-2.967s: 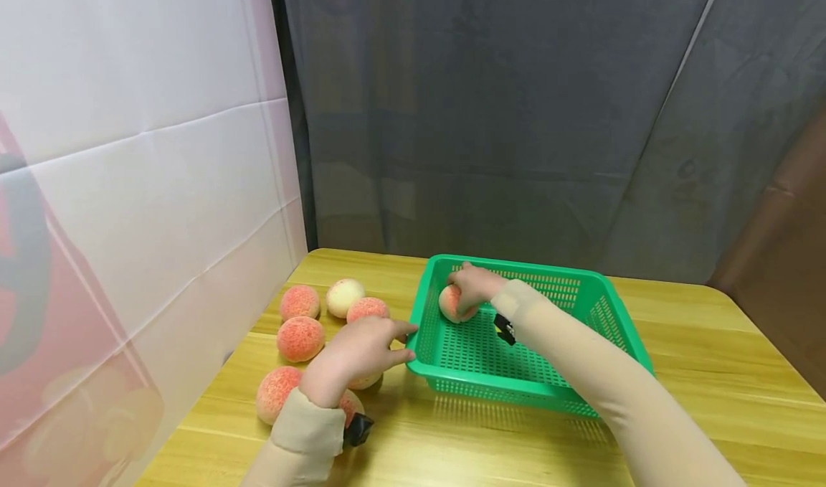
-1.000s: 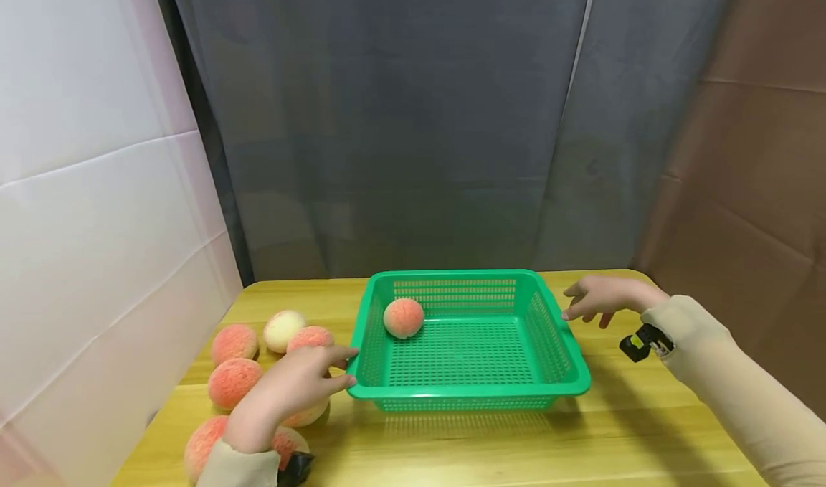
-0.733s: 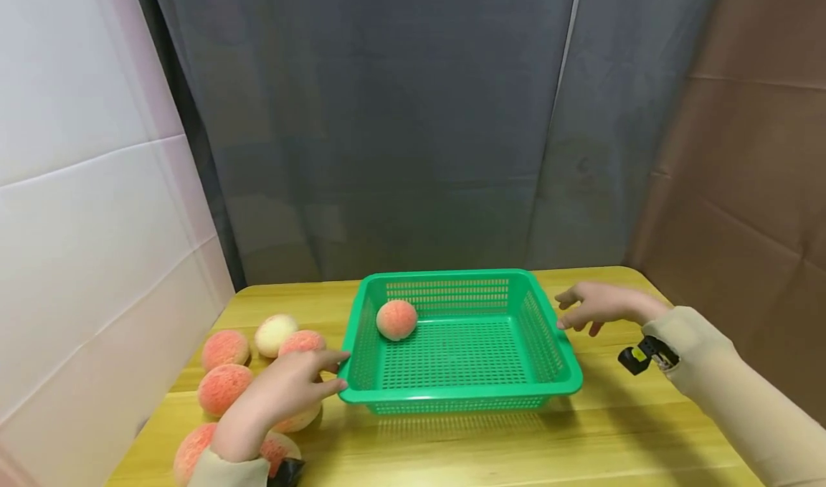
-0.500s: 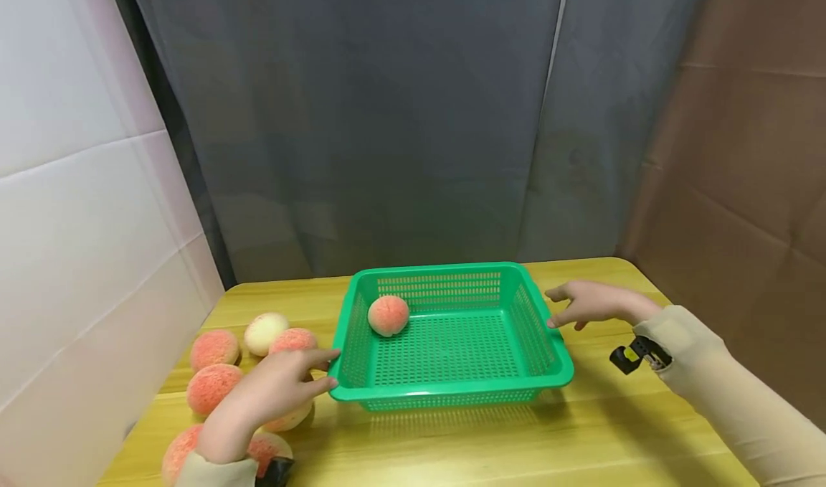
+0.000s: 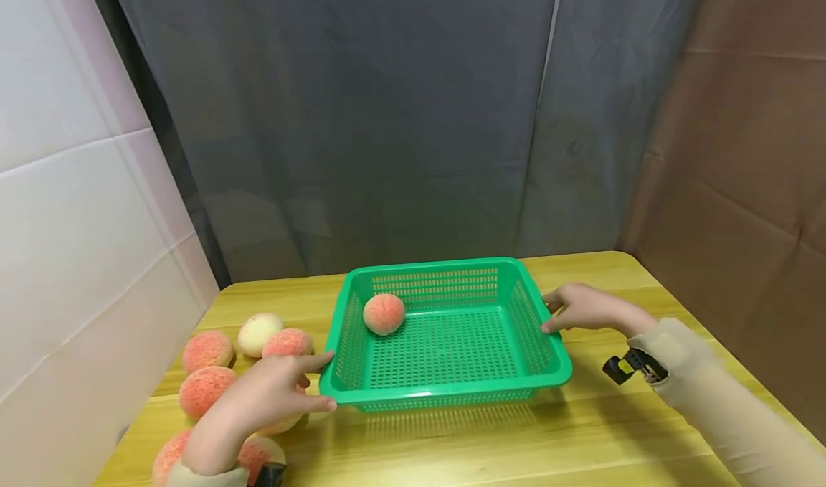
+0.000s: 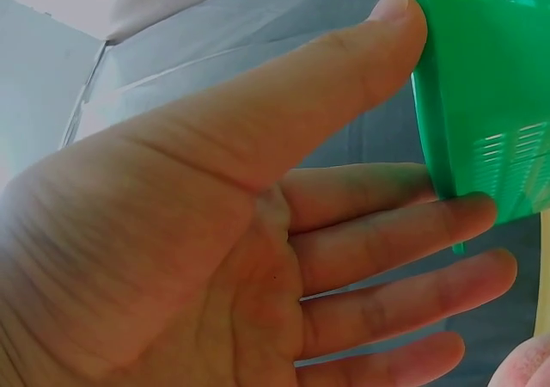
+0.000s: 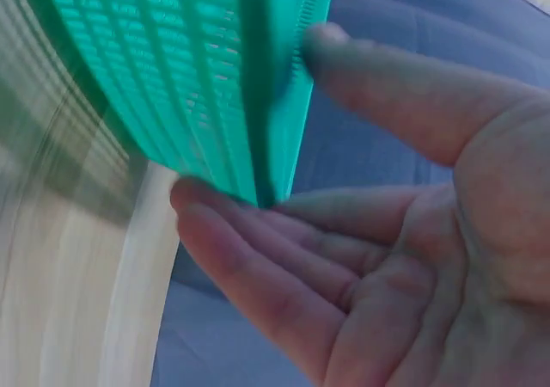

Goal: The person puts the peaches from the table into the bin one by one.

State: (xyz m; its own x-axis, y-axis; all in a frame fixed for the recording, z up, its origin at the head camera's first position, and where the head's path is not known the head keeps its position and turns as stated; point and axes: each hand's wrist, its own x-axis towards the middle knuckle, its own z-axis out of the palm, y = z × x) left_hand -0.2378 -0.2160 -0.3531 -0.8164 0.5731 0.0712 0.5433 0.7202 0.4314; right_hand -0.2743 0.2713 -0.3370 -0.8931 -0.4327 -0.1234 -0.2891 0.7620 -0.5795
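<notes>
A green plastic basket [image 5: 452, 386] with slotted walls stands on the table, holding one pink-red peach [image 5: 383, 314] near its back left corner. My left hand [image 5: 254, 401] is at the basket's left rim, with thumb and fingers spread and mostly straight. In the left wrist view its thumb tip meets the rim, and the middle fingertip overlaps the outer wall. My right hand [image 5: 590, 308] is at the right rim, thumb tip right at the edge. In the right wrist view its loosely bent fingers [image 7: 258, 275] reach beside the outer wall, with a wide gap to the thumb.
Several more peaches lie left of the basket, among them a pale one [image 5: 259, 333] and a redder one [image 5: 205, 390]; my left hand partly covers some. The wooden table [image 5: 452, 458] ends at a grey curtain [image 5: 387, 150] behind, with a white sheet [image 5: 84, 221] at the left.
Three seconds ago my right hand held the peach inside the basket. It has let go and moved out to the right rim, closing the last gap lately. My left hand stays at the left rim.
</notes>
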